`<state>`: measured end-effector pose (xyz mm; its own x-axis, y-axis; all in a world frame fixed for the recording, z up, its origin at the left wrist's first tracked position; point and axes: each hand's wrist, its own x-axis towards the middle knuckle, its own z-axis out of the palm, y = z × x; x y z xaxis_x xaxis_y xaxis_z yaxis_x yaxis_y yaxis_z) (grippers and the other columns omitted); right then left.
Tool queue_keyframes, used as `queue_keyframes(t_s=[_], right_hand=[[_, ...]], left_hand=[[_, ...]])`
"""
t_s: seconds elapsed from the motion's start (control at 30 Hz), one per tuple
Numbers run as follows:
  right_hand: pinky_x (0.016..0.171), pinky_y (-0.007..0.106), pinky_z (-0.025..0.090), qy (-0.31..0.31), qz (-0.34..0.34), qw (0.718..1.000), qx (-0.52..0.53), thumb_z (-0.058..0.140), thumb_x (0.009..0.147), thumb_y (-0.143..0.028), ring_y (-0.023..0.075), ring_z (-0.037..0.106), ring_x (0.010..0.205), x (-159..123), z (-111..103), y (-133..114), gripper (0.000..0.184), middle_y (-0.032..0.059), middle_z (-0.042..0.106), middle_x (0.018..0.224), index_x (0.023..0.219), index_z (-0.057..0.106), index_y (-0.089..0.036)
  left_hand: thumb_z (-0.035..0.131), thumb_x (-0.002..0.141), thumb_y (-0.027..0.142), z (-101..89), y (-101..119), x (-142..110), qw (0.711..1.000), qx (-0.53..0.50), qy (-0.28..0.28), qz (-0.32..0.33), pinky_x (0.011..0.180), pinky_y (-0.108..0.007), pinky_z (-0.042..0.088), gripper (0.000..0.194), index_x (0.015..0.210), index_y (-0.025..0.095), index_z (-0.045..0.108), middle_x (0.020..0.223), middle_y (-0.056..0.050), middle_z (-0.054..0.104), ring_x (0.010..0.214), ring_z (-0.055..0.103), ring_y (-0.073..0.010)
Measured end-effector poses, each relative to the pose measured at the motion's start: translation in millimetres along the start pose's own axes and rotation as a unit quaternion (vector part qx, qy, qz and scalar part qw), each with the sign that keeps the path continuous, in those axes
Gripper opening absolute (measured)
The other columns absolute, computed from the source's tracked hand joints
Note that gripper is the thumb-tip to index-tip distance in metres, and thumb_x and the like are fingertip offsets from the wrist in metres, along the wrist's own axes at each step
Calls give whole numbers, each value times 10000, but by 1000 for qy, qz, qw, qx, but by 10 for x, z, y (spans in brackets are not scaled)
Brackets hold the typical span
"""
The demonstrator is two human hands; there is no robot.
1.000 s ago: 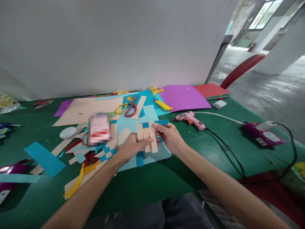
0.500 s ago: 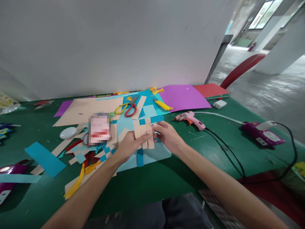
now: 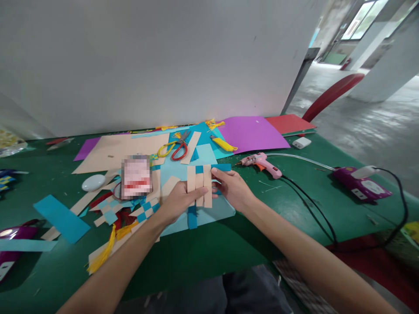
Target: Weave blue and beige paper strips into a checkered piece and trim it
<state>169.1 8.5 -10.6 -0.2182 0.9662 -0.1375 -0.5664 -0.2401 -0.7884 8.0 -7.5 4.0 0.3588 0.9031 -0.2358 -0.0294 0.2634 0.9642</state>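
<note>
My left hand [image 3: 183,198] is closed on several beige paper strips [image 3: 199,192] that stand side by side, its thumb lying across their front. A blue paper strip [image 3: 222,167] runs crosswise through them near the top and sticks out to the right. My right hand [image 3: 231,185] pinches at the right edge of the strips, just under the blue one; some of its fingers are hidden behind. Below the strips, another blue strip [image 3: 192,218] lies on a light blue sheet [image 3: 216,211].
Scissors [image 3: 180,146], a yellow box cutter [image 3: 224,144] and a purple sheet [image 3: 255,135] lie behind my hands. To the right are a pink glue gun [image 3: 262,163] with its cable and a purple power strip [image 3: 362,185]. Woven paper scraps [image 3: 147,211] and a yellow tassel [image 3: 104,255] lie left.
The woven strips have shifted slightly right and down in my hands. The crosswise blue strip now shows more clearly, extending farther right above my right hand.
</note>
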Motion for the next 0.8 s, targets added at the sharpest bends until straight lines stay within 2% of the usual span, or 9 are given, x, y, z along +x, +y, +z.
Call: queue_keyframes(t_s=[0.1,0.33,0.53,0.67,0.73,0.8], right_hand=[[482,248,388,4,2,1000,0,794,628,-382,85,485,538,2,-2,6,268,-1,614,661,630,660,-151],[425,236,311,-45,58,997,-38,804,610,-389,77,403,497,-37,25,-5,313,-31,497,571,659,628,-135],[434,230,252,-67,38,994,-79,798,610,-364,63,369,491,-78,61,9,289,-29,498,577,708,671,-123],[436,231,240,-54,43,992,-109,798,590,-354,63,367,478,-90,60,32,266,-30,513,549,698,701,-131],[447,235,281,-36,50,991,-120,793,589,-356,72,404,489,-89,63,46,263,-18,552,563,716,725,-136],[516,258,388,-10,40,991,-126,783,606,-361,103,493,547,-88,73,53,263,6,618,624,752,746,-145]], left_hand=[[780,691,379,-2,-3,0,1000,3,6,-5,739,-396,582,505,1110,116,678,972,-128,734,817,710,-293],[756,723,381,-8,1,-3,999,28,-13,14,828,-395,555,498,1148,142,658,1041,-113,721,913,692,-281],[734,736,406,-5,17,-6,997,68,-33,-7,821,-416,545,502,1147,130,653,948,-106,737,865,695,-275],[704,755,411,-21,16,-10,993,109,-40,-5,837,-413,525,447,1102,131,678,911,-93,740,878,684,-277],[683,770,413,-18,25,-9,990,136,-34,11,830,-396,519,390,1049,141,702,903,-85,739,888,676,-279],[686,769,405,-11,34,-3,987,153,-22,41,839,-375,506,344,1003,154,716,939,-82,732,934,658,-282]])
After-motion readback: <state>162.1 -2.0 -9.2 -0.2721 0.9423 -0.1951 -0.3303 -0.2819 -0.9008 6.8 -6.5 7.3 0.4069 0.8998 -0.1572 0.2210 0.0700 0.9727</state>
